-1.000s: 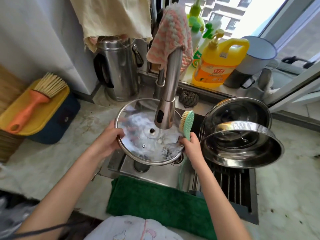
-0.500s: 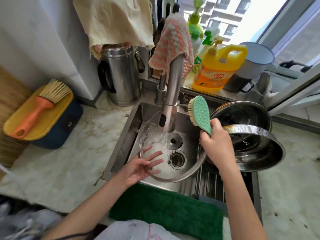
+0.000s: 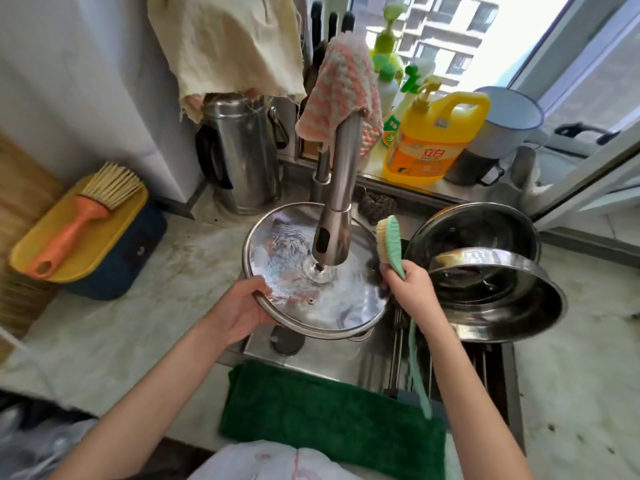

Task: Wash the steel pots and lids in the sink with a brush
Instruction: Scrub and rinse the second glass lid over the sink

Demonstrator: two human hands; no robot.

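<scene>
Now, left hand grips level lid; right hand grasps brush, head up, bristles leftward.

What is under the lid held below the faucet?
Below the lid, the sink floor and one round drain fitting show at its near edge. The lid covers the rest of the basin.

One head-worn wide-angle view: we look forward and steeply down, close above the grip of our left hand on the lid, sink beneath it, window beyond it.
</scene>
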